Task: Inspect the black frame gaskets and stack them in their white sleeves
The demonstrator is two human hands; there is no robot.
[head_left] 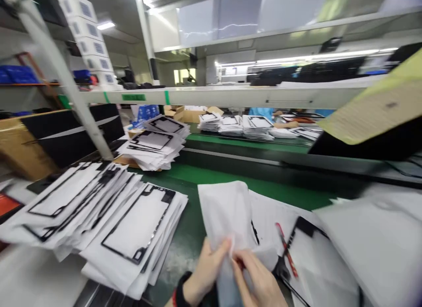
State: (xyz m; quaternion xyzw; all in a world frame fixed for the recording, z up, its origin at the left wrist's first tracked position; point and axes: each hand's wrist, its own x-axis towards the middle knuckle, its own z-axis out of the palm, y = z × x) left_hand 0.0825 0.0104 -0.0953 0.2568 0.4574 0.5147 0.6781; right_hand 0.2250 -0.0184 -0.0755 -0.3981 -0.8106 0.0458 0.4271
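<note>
In front of me a thin white protective sleeve (226, 206) stands up between my two hands. My left hand (207, 265) pinches its left side between thumb and fingers, with a dark band round the wrist. The fingertips of my right hand (259, 280) close on the sleeve's edge, just right of the left thumb. Behind the sleeve lies a printed white sheet (273, 210), and a bit of a black part shows beside it. To the right of my right hand rests a red slim tool (287, 252), near a black thin frame (306, 228) on white wrapping.
On the left stand piles of black frames in white sleeves (141, 228), with another stack (151, 144) behind. White sheets (379, 236) cover the right side. A green bench (178, 245) lies beneath; a shelf rail (211, 96) crosses ahead. Beyond it, a person's arm (285, 125) shows.
</note>
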